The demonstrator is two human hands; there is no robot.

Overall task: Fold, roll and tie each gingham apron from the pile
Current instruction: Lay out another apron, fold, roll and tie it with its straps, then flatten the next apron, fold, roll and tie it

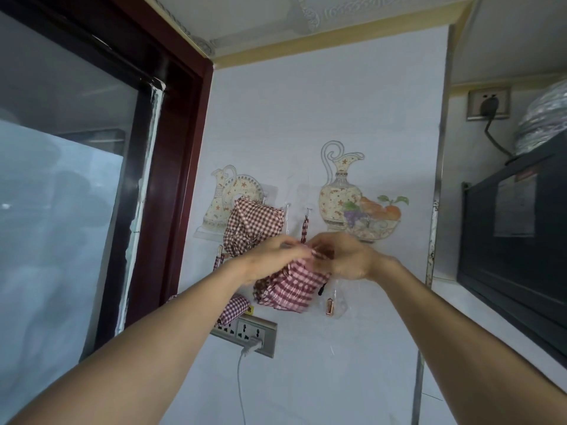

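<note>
I am holding a bundled red-and-white gingham cotton apron (290, 283) up against the pale tiled wall (352, 111), just above the grey multi-socket power strip (245, 331) near the wall's lower left edge. My left hand (276, 256) and my right hand (346, 256) are meeting at the top of the bundle, fingers curled in and pinching what looks like its narrow checked strap; motion blur is hiding exactly which fingers are closing on it. I am judging that I am working the tie or looping it, so the roll is hanging below my hands and staying gathered under its own weight.

A second gingham apron bundle (253, 228) is hanging up and to the left on the wall, beside a painted jug decal (339, 185), and a third checked roll (233, 308) is sitting lower left, touching the power strip. A dark strap (304, 230) is dangling from a small wall hook just above my hands. Whether the knot is finished, I cannot tell.
</note>
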